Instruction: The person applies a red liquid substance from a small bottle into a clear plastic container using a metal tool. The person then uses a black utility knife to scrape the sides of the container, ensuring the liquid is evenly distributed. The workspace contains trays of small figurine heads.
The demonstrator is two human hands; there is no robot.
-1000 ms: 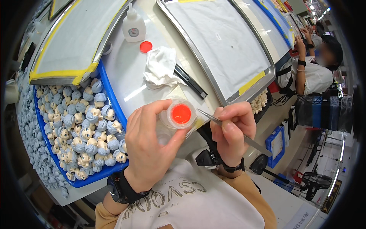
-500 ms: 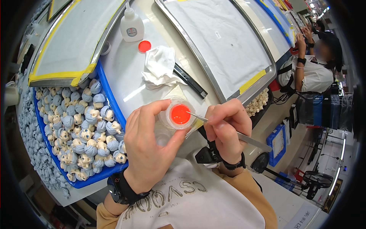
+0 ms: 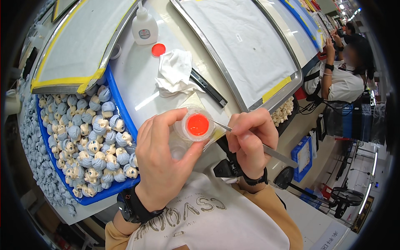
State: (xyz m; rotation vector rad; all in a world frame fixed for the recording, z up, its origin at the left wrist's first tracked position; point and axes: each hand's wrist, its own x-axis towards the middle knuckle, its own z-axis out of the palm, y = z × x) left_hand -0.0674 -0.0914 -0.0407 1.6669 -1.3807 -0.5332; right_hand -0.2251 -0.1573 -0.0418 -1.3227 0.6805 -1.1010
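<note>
My left hand (image 3: 160, 160) is wrapped round a small clear plastic jar (image 3: 190, 111), thumb and forefinger on opposite sides. Bright orange-red paint (image 3: 197, 125) fills the open jar. My right hand (image 3: 254, 141) pinches a thin metal spatula (image 3: 282, 157), its flat end sticking out past the palm. The narrow tip of the spatula is at the jar's right rim, off the paint's middle. Beyond the jar lie a crumpled white cloth (image 3: 175, 71), a black-handled cutter knife (image 3: 208, 88) and a round red lid (image 3: 158, 50).
On the left, a blue tray (image 3: 121, 110) holds many small doll heads with grey-blue hair. Paper-covered metal trays (image 3: 250, 54) stand ahead, one at left, one at right. A white squeeze bottle (image 3: 144, 29) stands at the back. At far right another person (image 3: 346, 75) sits.
My right hand has shifted slightly right, drawing the spatula tip from over the paint to the jar's rim. My left hand and the jar have hardly moved.
</note>
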